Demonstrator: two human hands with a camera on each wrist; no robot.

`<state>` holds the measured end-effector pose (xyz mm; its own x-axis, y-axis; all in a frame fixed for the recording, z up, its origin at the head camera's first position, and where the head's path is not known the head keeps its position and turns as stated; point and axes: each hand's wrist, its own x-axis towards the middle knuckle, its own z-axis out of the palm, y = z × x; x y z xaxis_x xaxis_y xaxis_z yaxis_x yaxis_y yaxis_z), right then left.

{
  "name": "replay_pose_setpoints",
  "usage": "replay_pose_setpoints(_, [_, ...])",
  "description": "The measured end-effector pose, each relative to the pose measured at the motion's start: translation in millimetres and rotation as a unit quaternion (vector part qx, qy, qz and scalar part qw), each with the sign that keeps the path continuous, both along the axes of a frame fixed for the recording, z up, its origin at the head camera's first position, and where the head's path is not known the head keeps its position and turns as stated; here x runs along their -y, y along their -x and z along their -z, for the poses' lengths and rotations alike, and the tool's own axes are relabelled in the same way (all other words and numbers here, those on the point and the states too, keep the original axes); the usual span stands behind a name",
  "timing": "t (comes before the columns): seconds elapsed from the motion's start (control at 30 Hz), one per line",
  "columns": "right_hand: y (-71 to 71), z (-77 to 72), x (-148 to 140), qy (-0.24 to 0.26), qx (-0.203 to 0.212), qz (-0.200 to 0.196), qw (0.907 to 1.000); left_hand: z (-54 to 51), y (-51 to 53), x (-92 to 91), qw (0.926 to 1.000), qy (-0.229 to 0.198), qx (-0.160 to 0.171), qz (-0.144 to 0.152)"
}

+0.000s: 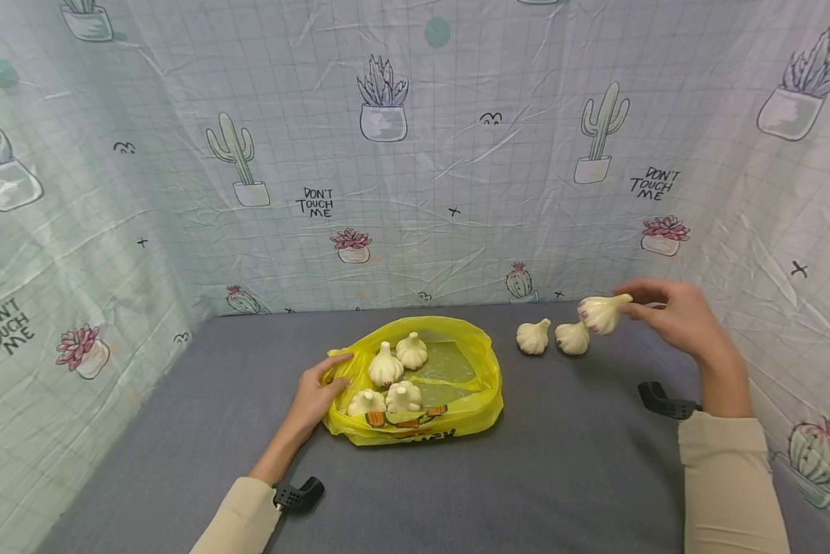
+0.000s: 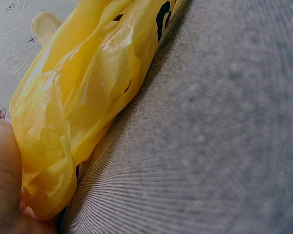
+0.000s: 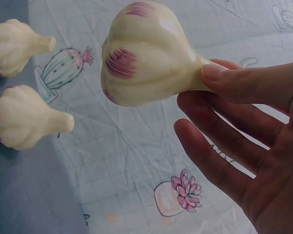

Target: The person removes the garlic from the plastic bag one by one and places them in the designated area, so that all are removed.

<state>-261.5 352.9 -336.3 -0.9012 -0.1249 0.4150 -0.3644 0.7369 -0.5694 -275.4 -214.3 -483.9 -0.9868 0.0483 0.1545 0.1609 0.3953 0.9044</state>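
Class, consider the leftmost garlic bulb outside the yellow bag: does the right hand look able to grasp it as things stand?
Probably not: the right hand pinches another bulb. Otherwise the way from above looks free, as nothing visible covers the leftmost bulb.

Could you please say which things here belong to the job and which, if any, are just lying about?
Apparently part of the job:
garlic bulb in the right hand
two loose garlic bulbs
yellow plastic bag, held by the left hand
four garlic bulbs inside it

Just surroundings:
cactus-print sheet
gray tabletop
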Motion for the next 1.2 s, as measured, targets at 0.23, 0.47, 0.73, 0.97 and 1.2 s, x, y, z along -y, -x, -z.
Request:
replay_pose_setpoints(0.23, [0.3,1.9,-5,-0.004,-0.003,0.02,0.9998,0.5,0.1,0.4,1.0,-0.001,-0.004,0.003])
replay_pose_setpoints(0.47, [3.6,6.7,-8,-0.014,0.007,0.046,0.9988,-1.2,-1.4,0.0,1.0,0.002,0.001,0.001])
replay_pose_setpoints(0.73, [5.4,10.5,-14,-0.008,0.029,0.073,0.9969,-1.1,-1.0,-0.9,1.0,-0.001,0.004,0.002])
replay_pose_setpoints(0.97, [6.8,13.2,-19,0.002,0.03,0.078,0.9965,0.0,-0.1,-0.8,1.0,0.001,0.003,-0.001])
replay_pose_setpoints(1.2, [10.1,19.9,-22,-0.001,0.036,0.085,0.9958,-0.1,-0.3,-0.2,1.0,0.004,0.001,-0.003])
